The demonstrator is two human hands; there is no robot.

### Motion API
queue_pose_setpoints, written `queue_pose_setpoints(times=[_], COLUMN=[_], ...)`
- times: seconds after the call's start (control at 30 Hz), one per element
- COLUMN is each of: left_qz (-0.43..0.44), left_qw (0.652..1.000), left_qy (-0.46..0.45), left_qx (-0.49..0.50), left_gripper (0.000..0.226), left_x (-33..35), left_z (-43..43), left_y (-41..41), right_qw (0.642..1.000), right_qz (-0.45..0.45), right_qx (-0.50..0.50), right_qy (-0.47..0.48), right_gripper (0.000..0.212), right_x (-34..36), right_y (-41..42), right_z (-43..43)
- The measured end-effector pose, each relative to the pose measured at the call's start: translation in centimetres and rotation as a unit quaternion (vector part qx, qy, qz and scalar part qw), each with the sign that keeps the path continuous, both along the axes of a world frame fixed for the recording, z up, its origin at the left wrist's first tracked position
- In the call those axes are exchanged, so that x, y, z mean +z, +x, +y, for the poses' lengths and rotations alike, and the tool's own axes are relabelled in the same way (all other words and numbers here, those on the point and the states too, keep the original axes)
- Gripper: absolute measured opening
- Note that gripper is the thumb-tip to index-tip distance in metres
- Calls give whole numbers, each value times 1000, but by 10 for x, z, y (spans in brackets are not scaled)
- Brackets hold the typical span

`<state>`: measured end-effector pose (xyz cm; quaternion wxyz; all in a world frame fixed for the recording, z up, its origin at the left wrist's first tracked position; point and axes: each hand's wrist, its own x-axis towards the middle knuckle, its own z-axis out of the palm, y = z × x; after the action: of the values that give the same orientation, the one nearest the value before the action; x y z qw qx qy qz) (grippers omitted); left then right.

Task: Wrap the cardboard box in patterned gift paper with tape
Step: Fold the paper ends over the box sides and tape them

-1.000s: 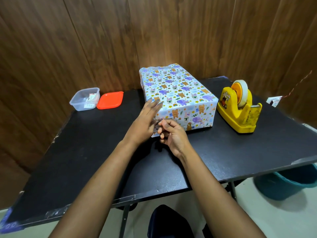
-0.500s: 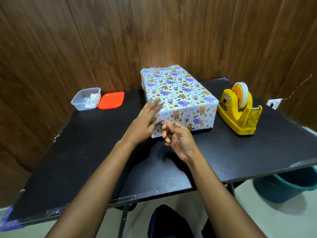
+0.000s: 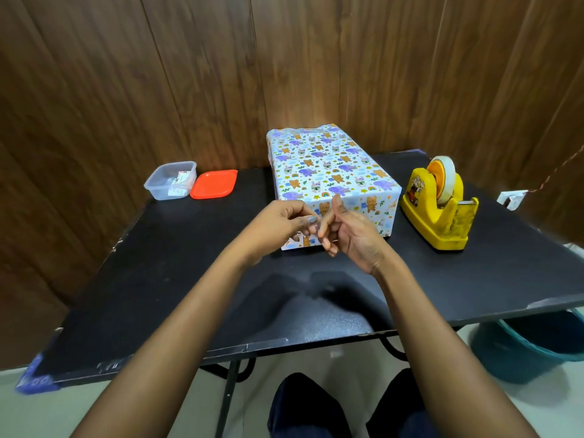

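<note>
Box [image 3: 328, 172], gift-wrapped, mid-frame on desk [image 3: 189, 279]; left hand [image 3: 278, 226] fingers [image 3: 308, 221] curled, hold untellable; right hand [image 3: 357, 238] slack, empty; tape dispenser [image 3: 436, 216] sticker unreadable.

A black table [image 3: 177, 279] fills the middle of the frame, with a blue patch [image 3: 34, 379] on its corner at lower left. At its far edge, left of centre, stands a clear plastic container [image 3: 170, 180] with a paper label inside; an orange-red lid [image 3: 214, 184] lies flat just beside it on the right. A dark wood-panelled wall [image 3: 189, 74] covers the upper frame. At lower right a teal bucket [image 3: 531, 346] sits on the pale floor [image 3: 31, 415], partly under the table. At the right edge lies a small white object [image 3: 512, 199], with a reddish cord [image 3: 556, 172] running up from it.
</note>
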<state>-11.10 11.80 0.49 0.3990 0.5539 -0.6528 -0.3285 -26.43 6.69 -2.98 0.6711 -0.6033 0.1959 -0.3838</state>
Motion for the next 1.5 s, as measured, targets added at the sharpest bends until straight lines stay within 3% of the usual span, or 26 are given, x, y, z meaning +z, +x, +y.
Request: queue_pose_setpoints(times=[0.27,0.4,0.53,0.73,0.8,0.93,1.07,1.2,1.3,1.4,1.43,1.5], left_qz=[-73,-146,-169,-126,-120,-151,-194,-211,-203,-135,-147,-274], left_qw=[997,988,983,988,988,984,977,973,972,983,968,918], left_qy=[18,43,71,87,90,93,91,96,115,25,-46,-141], left_qx=[8,12,6,19,23,16,9,1,-3,124,198,250], left_gripper=[13,17,16,12,9,14,19,7,10,15,17,33], left_x=[2,2,3,5,7,10,10,12,14,11,8,1], left_z=[-3,-6,-6,-6,-7,-11,-12,-14,-14,-18,-20,-26], left_y=[-4,2,7,7,5,5,6,8,14,24,28,33], right_qw=[997,976,969,961,955,971,977,983,983,978,975,967], right_qz=[75,185,222,179,170,169,170,148,150,135,119,77], right_qx=[-14,-99,-101,-206,-240,-159,-124,-105,-108,-153,-169,-186], right_qy=[-24,-66,-49,47,30,-56,-42,-12,-3,52,87,154], right_gripper=[57,44,35,32,26,19,8,13,15,18,19,20], right_x=[2,1,-1,-2,-2,4,4,6,7,-1,-5,-14], right_y=[-10,-10,-6,-1,-1,2,4,4,4,9,12,21], right_z=[1,0,2,5,6,14,9,2,1,-1,0,4])
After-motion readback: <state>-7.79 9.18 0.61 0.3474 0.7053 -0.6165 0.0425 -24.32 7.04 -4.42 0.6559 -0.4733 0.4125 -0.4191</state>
